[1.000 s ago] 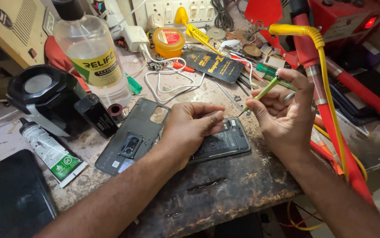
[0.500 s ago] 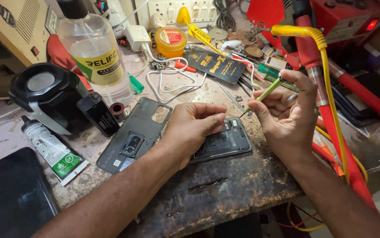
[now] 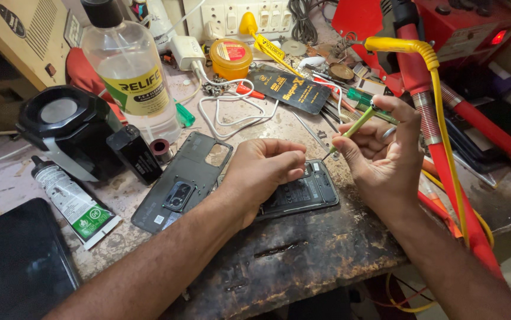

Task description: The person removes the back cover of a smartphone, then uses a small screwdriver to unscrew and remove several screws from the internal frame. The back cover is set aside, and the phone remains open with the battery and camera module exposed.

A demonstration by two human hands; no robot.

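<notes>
- My left hand (image 3: 264, 172) rests on the opened phone (image 3: 300, 192) at the middle of the frame, fingers curled and pinched narrow at its top edge; what they pinch is too small for me to tell.
- My right hand (image 3: 380, 154) holds a slim yellow-green screwdriver (image 3: 353, 127) in a tight pinch, tip angled down just above the phone's upper right corner.
- I think a slip of that tip could gouge the exposed board, since nothing but my left hand steadies the phone.
- The phone lies near the counter (image 3: 303, 266) front edge; a push could slide it off.
- Any loose screw would vanish on this rough, cluttered counter.
- The removed back cover (image 3: 178, 181) lies just left of the phone, and the clear bottle (image 3: 128, 71) stands upper left; a stray elbow could tip it.
</notes>
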